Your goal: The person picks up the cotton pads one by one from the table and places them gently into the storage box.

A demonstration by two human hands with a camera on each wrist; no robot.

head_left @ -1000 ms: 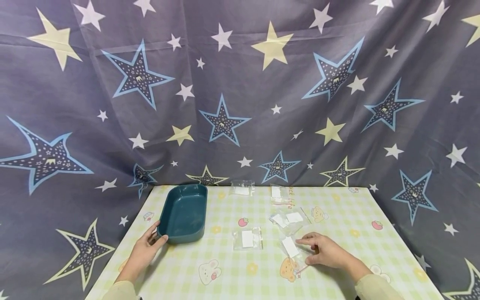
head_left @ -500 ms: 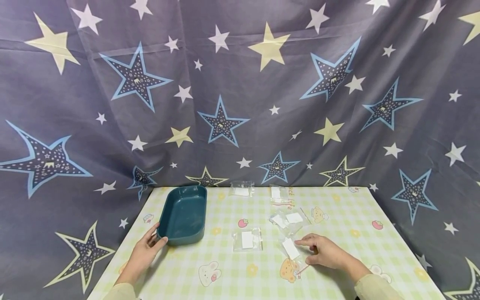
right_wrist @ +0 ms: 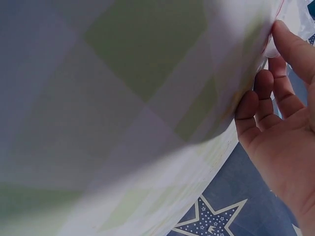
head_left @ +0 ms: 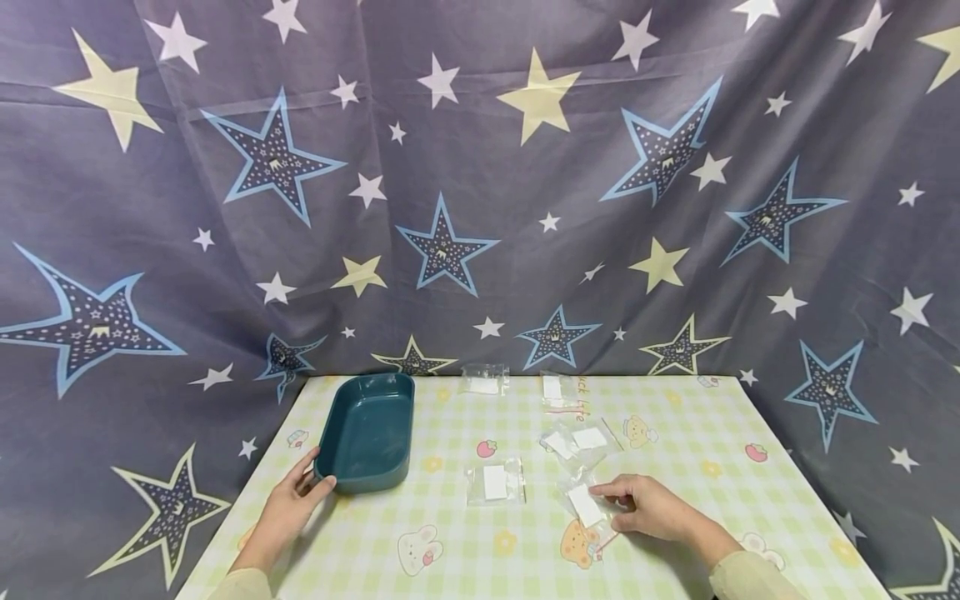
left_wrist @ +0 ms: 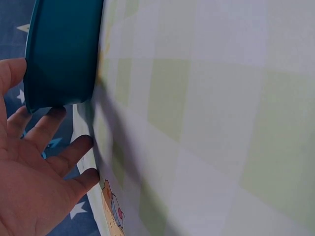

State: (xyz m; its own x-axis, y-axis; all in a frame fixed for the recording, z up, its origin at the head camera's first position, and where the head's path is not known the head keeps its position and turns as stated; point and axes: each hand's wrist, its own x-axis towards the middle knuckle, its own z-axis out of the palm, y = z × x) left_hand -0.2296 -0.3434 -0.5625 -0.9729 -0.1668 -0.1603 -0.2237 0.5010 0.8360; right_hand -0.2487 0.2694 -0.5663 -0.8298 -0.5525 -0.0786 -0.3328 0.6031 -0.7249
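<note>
In the head view a dark teal rectangular tray (head_left: 367, 433) sits at the left of the table, with nothing seen inside. My left hand (head_left: 288, 504) holds its near left corner, thumb on the near end and fingers along the left side. The left wrist view shows the thumb and two fingertips at the tray wall (left_wrist: 61, 59), the other fingers spread. My right hand (head_left: 648, 507) has thumb and index finger on a small clear zip bag (head_left: 585, 506) with a white label. Its other fingers (right_wrist: 263, 88) curl down at the tablecloth.
Two overlapping zip bags (head_left: 579, 442) lie just beyond the right hand. Another bag (head_left: 495, 483) lies mid-table, and two more, a back-middle bag (head_left: 483, 382) and a back-right bag (head_left: 553, 388), lie near the far edge. A starry curtain (head_left: 480, 208) hangs behind the checked tablecloth (head_left: 450, 542).
The zip bag under my right hand has shifted slightly toward me and to the right. My left hand and the tray have kept their places.
</note>
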